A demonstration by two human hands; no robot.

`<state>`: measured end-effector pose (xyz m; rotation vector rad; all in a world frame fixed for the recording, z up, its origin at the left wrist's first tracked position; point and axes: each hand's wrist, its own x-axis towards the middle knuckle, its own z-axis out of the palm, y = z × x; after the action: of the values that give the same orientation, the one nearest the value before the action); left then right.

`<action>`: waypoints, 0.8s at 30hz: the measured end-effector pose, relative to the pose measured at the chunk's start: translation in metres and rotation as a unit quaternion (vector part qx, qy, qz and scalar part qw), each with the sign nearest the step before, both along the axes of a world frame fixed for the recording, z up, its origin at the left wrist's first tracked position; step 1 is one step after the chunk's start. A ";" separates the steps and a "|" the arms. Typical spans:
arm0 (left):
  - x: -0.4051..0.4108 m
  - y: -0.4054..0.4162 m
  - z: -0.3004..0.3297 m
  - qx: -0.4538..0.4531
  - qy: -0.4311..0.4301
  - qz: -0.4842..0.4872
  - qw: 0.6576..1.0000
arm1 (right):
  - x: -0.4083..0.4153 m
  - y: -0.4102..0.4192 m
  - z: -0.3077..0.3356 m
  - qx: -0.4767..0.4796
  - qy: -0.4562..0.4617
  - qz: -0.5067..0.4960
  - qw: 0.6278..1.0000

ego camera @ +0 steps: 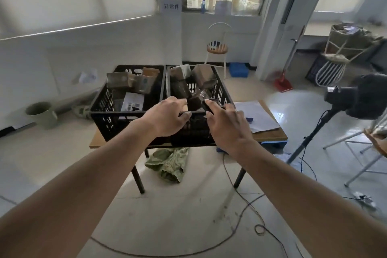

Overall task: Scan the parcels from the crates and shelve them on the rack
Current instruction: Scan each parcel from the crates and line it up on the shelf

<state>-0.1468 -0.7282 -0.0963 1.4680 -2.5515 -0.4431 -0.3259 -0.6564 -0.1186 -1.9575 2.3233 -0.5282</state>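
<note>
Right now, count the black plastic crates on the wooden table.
2. The left black plastic crate and the right black plastic crate sit side by side on the wooden table, both holding parcels. The hands hide part of the right one's near rim.

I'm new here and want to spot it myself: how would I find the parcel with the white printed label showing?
Start at the small wooden table in the middle of the room, which carries two black crates side by side. Look into the left crate, at its near end, below the brown boxes. The labelled parcel lies there, the only one showing a white sheet with black print.
</note>
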 end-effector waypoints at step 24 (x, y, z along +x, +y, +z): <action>-0.130 -0.287 -0.127 0.208 -0.145 0.120 0.960 | -0.123 -0.319 -0.131 0.147 -0.092 0.073 0.982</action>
<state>-0.2773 -1.0154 -0.2232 2.1022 -2.5447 -0.8181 -0.4494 -0.9759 -0.2492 -1.8354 1.9975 -0.3164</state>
